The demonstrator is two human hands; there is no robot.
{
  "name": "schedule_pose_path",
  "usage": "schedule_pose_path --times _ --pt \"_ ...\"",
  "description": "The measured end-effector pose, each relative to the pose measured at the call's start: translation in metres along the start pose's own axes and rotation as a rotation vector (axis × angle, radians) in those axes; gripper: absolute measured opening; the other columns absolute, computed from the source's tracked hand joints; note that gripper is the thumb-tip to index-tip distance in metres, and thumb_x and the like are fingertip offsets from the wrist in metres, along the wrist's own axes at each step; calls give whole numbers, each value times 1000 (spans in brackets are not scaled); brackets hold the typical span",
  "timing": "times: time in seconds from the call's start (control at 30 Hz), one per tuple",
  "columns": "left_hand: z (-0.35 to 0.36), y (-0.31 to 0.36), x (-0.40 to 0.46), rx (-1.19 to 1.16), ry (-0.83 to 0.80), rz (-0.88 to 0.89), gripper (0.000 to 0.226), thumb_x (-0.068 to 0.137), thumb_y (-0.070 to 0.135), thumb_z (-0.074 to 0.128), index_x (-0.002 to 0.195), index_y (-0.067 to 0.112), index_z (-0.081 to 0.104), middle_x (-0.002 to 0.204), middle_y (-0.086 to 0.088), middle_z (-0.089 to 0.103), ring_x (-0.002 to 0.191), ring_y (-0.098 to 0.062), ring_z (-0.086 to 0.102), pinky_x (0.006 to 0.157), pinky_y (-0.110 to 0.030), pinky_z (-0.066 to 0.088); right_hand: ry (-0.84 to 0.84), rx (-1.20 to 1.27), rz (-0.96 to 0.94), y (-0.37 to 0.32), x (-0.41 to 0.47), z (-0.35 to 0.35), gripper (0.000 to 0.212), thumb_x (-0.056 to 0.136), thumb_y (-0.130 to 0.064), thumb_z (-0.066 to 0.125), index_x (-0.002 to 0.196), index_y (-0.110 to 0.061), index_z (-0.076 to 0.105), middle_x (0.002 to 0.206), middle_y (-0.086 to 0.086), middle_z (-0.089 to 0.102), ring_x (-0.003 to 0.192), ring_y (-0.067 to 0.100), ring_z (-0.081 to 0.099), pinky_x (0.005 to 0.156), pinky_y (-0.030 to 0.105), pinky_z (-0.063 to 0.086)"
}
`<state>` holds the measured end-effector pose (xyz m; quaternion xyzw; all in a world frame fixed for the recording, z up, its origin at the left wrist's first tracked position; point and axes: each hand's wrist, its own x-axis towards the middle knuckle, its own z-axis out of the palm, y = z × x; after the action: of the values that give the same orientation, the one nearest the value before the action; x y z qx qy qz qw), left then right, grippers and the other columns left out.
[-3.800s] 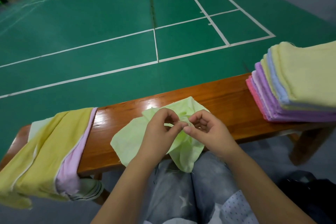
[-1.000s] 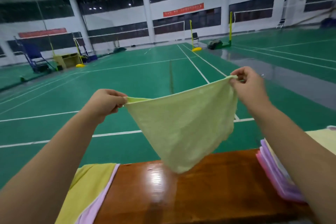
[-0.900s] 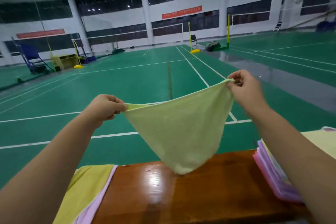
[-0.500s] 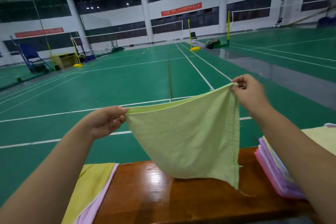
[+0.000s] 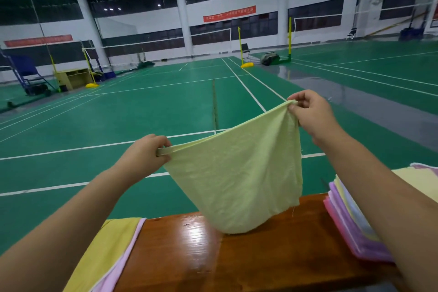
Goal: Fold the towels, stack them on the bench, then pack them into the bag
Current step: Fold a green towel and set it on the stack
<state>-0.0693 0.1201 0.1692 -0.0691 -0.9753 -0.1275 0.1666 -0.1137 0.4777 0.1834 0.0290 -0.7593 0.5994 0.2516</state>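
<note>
Pale green towel (image 5: 237, 180) held up in the air above the wooden table (image 5: 237, 261), spread between both hands. Left hand (image 5: 144, 156) pinches one top corner, fingers curled round the hem; left grip closed on the cloth. Right hand (image 5: 310, 115) pinches the opposite top corner, thumb and fingertips closed on it, and sits higher and farther out than the left. Top edge of the towel runs in a taut slant up from left grip to right grip. Body of the towel hangs below and between the two hands as a rounded pouch; right side hangs almost straight down from the right grip. Lowest fold overlaps the far edge of the table top; contact with the wood cannot be told.

Stack of folded towels (image 5: 348, 223) (pink, purple, blue, yellow layers) lies on the table at the right, partly behind the right forearm. Loose yellow and pink towels (image 5: 111, 251) drape over the table's left end. Green court floor (image 5: 118, 121) beyond.
</note>
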Motion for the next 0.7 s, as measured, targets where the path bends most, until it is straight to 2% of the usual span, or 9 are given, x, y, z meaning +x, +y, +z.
schedule_pose_path --times 0.1,0.23,0.3,0.37,0.43,0.5,0.57,0.63,0.7 --pt "4 -1 2 48 5 69 12 91 17 62 99 10 66 96 -6 50 82 -26 51 75 -32 43 5 -14 13 2 -1 -3 18 91 -3 54 88 -21 55 93 6 62 85 20 57 80 41 50" --pt "5 -3 3 78 2 10 21 96 24 55 95 5 63 97 -8 44 85 -28 50 79 -35 45 -13 5 -6 -3 -2 -10 21 92 -2 53 86 -22 54 86 1 60 82 18 56 76 36 49" --pt "-1 -1 4 38 -39 -16 22 97 25 53 87 6 59 99 -6 41 88 -26 47 80 -32 39 -15 26 -30 -10 0 -13 25 92 0 52 83 -24 53 84 0 59 78 14 55 71 31 47" --pt "-6 4 6 21 -104 -22 27 99 25 48 78 9 51 95 -4 41 90 -25 45 77 -29 31 -14 33 -47 -16 3 -13 27 92 0 52 82 -25 53 83 0 59 74 12 54 65 26 45" --pt "-7 9 5 -7 -151 -31 32 101 28 43 76 9 47 85 -3 43 83 -23 46 68 -32 30 -18 16 -42 -19 5 -12 27 92 -1 51 81 -26 53 82 -1 58 73 11 53 63 25 44" --pt "-5 10 3 -197 -181 -73 33 101 31 43 78 7 49 76 -3 46 74 -20 45 64 -32 33 -17 13 -33 -21 8 -12 23 93 -2 51 83 -23 54 82 -1 58 73 11 54 64 26 46" --pt "-6 8 1 -454 -207 -115 31 98 29 50 82 3 55 75 -4 50 71 -17 49 68 -27 44 -7 33 -41 -26 11 -14 16 93 -1 52 91 -16 56 81 -1 59 73 11 54 67 27 48" --pt "-9 4 1 -640 -185 -146 29 93 25 59 84 -3 59 73 -4 55 69 -12 56 70 -20 53 -13 52 -53 -31 13 -18 14 92 0 52 97 -12 57 80 -1 59 71 9 54 66 26 47" --pt "-10 -1 3 -765 -127 -177 23 88 21 63 80 -1 63 71 -4 58 63 -9 58 65 -17 54 -35 66 -49 -31 14 -20 16 92 1 52 95 -13 59 79 -1 60 70 8 54 63 23 46"
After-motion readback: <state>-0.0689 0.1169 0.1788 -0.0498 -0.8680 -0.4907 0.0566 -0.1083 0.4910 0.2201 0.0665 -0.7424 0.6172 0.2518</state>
